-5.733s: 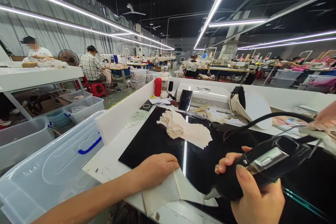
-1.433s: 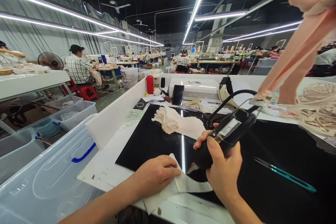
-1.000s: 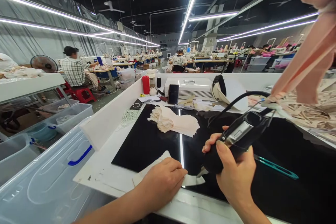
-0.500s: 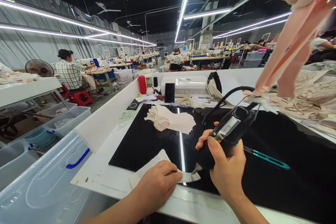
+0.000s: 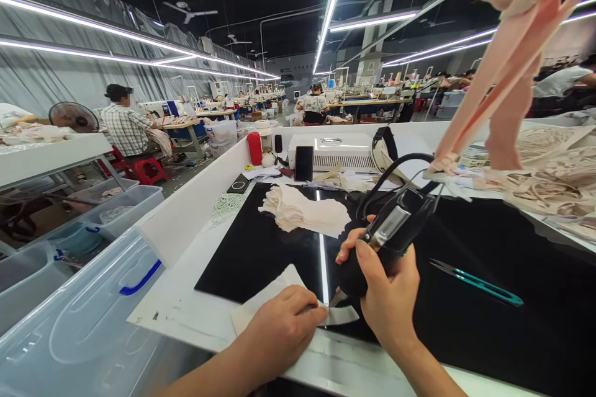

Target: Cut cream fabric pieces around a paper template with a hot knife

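Observation:
My left hand point(image 5: 284, 325) is closed, its fingers pressing a cream fabric piece point(image 5: 267, 291) near the black board's front edge. A narrow end of that piece reaches out to the right past my fingertips. My right hand point(image 5: 386, 285) is wrapped around a black corded electric hand tool point(image 5: 393, 223), tilted down to the left. Its pointed metal tip touches or hovers just over the strip beside my left fingertips; I cannot tell which. Behind lies a stack of cream fabric pieces point(image 5: 307, 211). Teal-handled thread snips point(image 5: 484, 285) rest on the board to the right.
Pink fabric strips point(image 5: 507, 74) hang down to the tool's cord end. At the back of the black board point(image 5: 465, 329) stand a phone point(image 5: 304, 163), a white vented box point(image 5: 335, 154) and a red can point(image 5: 254, 147). Cream straps point(image 5: 549, 180) pile up at right.
My right hand and the tool have moved left, bringing the tip along the strip closer to my left fingertips. The left hand stays nearly in place on the fabric.

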Available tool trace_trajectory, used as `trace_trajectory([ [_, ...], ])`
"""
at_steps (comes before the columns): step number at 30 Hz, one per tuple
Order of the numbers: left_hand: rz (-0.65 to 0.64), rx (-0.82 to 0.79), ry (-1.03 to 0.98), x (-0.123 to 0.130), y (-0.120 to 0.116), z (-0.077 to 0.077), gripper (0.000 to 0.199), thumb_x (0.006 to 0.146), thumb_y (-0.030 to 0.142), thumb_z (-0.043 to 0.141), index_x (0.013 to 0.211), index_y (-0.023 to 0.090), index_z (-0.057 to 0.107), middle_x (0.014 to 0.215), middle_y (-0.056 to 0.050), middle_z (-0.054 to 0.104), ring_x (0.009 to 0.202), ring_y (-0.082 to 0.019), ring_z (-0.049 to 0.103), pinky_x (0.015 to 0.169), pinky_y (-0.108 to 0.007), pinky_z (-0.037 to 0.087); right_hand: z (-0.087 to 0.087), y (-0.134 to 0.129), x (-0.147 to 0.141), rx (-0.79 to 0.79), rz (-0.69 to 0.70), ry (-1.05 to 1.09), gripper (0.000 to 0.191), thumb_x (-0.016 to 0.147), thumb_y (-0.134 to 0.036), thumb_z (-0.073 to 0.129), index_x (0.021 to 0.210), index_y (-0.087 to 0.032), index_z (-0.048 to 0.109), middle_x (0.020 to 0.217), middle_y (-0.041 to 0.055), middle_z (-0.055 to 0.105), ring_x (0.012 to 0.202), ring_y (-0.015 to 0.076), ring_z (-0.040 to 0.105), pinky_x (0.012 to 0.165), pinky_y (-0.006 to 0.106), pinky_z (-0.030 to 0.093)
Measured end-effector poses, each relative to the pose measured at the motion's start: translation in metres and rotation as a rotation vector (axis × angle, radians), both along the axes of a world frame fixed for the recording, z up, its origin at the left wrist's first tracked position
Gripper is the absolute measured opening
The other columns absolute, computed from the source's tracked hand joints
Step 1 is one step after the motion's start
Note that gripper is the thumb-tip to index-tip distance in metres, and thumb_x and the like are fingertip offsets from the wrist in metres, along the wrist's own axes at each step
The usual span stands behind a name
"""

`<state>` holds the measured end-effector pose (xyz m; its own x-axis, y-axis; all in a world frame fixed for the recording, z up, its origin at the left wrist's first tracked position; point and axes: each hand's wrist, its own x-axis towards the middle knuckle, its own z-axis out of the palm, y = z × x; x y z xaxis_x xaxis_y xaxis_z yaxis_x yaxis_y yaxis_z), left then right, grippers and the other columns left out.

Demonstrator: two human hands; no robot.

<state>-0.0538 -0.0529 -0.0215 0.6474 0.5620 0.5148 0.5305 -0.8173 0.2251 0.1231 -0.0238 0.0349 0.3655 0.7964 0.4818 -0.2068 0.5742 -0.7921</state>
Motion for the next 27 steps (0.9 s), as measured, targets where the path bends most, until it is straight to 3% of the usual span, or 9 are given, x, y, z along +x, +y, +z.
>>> trace_trajectory([
  [6,0.041,0.024,0.013,-0.001,-0.003,-0.003,0.034,0.091,0.001,0.049,0.116,0.017,0.065,0.108,-0.011,0.064,0.095,-0.024,0.062,0.084,-0.036,0.060,0.002,0.003,-0.004,-0.008,0.031,0.051,0.033,0.090,-0.038,0.079,0.113,-0.027,0.058,0.082,-0.0024,0.067,0.063,0.0157,0.061,0.064,0.032,0.054],
  [27,0.068,-0.007,0.004,0.001,-0.005,-0.003,0.033,0.092,0.002,0.053,0.118,0.017,0.066,0.111,-0.012,0.062,0.098,-0.025,0.060,0.086,-0.037,0.060,-0.003,0.007,-0.015,-0.015,0.054,0.030,0.030,0.090,-0.038,0.078,0.109,-0.027,0.058,0.083,-0.0031,0.066,0.063,0.0160,0.062,0.065,0.033,0.054],
])
